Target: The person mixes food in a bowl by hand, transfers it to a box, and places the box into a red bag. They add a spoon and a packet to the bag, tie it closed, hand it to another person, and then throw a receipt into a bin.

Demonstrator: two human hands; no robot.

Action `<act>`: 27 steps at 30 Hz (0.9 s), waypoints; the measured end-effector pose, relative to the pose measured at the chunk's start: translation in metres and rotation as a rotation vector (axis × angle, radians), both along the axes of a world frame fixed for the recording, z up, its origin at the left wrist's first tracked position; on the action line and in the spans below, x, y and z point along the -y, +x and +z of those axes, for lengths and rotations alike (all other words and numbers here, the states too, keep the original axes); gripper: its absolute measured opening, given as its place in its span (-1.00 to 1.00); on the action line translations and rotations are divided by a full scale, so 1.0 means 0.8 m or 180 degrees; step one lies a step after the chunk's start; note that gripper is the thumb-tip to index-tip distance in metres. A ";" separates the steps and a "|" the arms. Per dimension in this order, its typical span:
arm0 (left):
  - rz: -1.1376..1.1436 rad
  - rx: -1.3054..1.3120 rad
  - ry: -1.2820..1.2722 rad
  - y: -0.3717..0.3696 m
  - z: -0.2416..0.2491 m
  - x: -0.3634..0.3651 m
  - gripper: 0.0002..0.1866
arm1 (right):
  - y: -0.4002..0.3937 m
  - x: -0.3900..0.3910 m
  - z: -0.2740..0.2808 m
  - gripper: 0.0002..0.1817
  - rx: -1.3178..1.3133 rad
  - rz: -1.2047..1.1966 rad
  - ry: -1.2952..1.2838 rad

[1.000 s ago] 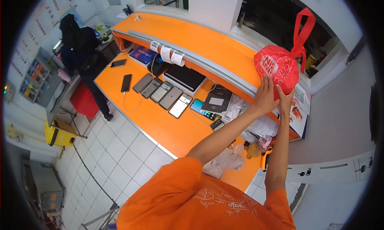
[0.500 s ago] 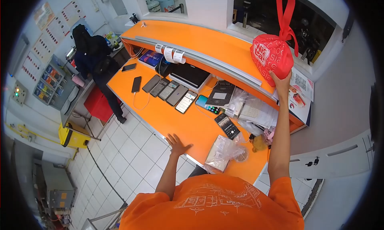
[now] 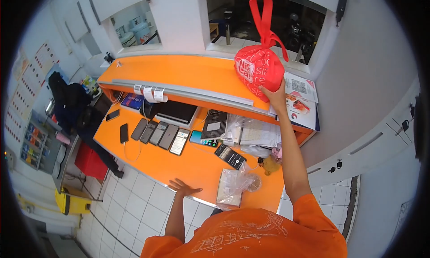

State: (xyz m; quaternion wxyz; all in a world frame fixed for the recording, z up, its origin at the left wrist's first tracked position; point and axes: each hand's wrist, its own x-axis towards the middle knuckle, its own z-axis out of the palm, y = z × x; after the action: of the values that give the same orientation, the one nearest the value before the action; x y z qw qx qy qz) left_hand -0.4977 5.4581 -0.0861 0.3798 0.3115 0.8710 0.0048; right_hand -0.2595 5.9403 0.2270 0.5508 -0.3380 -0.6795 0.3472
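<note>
A red cloth bag [image 3: 262,72] with white lettering and a knotted top stands at the right end of the counter's raised ledge [image 3: 179,69]. My right hand [image 3: 276,97] grips its lower right side; the thumb shows in front and the other fingers are mostly hidden. My left hand [image 3: 183,187] lies with fingers spread at the near edge of the orange desk [image 3: 174,168]. To its right is a pale box [image 3: 227,190] partly covered by clear plastic. A phone with a lit screen [image 3: 230,156] lies beyond that box.
Several phones, including a lit one [image 3: 179,142], line the desk. Receipt strips [image 3: 158,95] hang from the ledge. Leaflets [image 3: 301,106] stand right of the bag. A person in dark clothes [image 3: 74,101] stands at the far left. A white cabinet [image 3: 358,155] is at right.
The camera view has turned right and up, so the scene sits further left and lower. My right hand stays on the bag, and my left hand stays on the desk edge.
</note>
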 end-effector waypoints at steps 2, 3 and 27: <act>0.0107 -0.0132 -0.0051 0.000 -0.009 -0.003 0.81 | 0.000 0.003 0.002 0.18 0.0017 0.0006 0.0009; 0.0092 -0.0061 -0.0088 0.002 0.002 -0.003 0.81 | -0.001 0.001 0.003 0.18 0.0011 0.0037 0.0021; -0.0051 0.0085 -0.0519 0.010 0.057 -0.015 0.75 | 0.003 -0.020 -0.001 -0.28 0.0756 -0.0195 -0.0085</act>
State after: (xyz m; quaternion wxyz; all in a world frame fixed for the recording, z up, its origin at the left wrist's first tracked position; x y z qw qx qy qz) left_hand -0.4896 5.4703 -0.0406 0.4156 0.2864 0.8609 -0.0650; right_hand -0.2571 5.9566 0.2264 0.4723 -0.4046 -0.7247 0.2968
